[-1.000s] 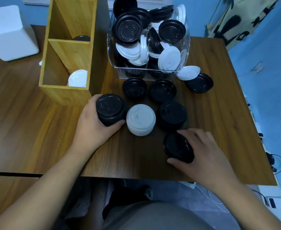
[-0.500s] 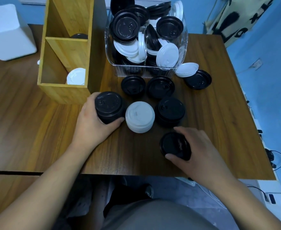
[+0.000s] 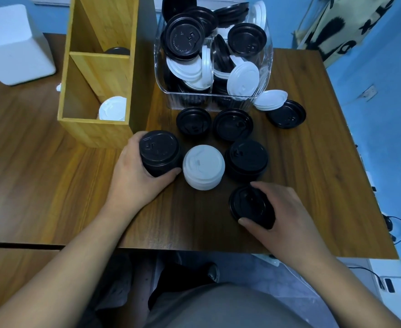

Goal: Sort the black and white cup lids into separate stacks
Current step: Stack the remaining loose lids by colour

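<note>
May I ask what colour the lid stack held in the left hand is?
Black lid stack; head view shows it best.

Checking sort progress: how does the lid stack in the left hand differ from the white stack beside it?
Colour: the black stack is black lids only; the white stack is white only.
Hold: the left hand grips the black stack; no hand grips the white stack.
Place: the black stack stands nearer the wooden box than the white stack.
Shared: both stand upright on the table, tops up.

No legible text or labels.
</note>
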A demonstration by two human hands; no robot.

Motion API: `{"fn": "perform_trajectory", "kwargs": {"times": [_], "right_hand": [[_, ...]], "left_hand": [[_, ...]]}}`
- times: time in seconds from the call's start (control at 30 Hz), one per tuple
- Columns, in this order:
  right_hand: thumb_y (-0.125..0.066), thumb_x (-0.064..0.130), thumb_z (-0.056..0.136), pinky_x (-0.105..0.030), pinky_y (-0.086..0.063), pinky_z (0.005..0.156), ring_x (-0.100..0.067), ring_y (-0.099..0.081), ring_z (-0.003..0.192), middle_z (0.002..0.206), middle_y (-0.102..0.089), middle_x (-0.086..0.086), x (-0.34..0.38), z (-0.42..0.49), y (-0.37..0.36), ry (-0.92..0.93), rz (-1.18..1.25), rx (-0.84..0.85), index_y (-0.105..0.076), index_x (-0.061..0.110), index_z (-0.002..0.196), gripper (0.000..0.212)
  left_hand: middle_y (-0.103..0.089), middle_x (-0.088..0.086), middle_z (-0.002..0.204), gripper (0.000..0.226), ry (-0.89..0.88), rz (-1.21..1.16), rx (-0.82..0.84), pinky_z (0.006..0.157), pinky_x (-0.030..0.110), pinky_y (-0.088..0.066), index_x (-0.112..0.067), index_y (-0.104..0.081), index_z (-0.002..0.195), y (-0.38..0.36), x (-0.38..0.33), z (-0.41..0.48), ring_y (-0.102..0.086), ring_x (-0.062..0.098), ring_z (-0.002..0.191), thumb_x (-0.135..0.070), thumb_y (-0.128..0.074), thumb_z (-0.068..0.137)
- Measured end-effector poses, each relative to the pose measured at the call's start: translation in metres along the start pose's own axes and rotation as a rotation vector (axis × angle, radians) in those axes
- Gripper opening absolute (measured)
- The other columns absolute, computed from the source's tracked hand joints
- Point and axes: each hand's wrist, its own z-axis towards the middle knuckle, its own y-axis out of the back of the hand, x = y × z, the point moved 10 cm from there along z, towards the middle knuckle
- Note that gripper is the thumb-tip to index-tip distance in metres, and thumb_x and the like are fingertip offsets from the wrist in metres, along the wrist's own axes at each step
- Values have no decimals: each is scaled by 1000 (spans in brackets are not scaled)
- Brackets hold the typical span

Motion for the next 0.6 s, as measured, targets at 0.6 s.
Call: {"fn": "perform_trajectory", "kwargs": {"times": [0.6], "right_hand": [[-73, 67, 72, -4, -38, 93, 13, -50, 116, 122, -54, 34, 78, 38, 25, 227, 93, 112, -55, 46, 130, 64]], "left_hand": [[-60, -18, 126, 94, 25, 1, 1, 100, 34, -52, -32, -42, 139, 2, 6, 2, -58, 7, 121, -51, -94, 63]]}}
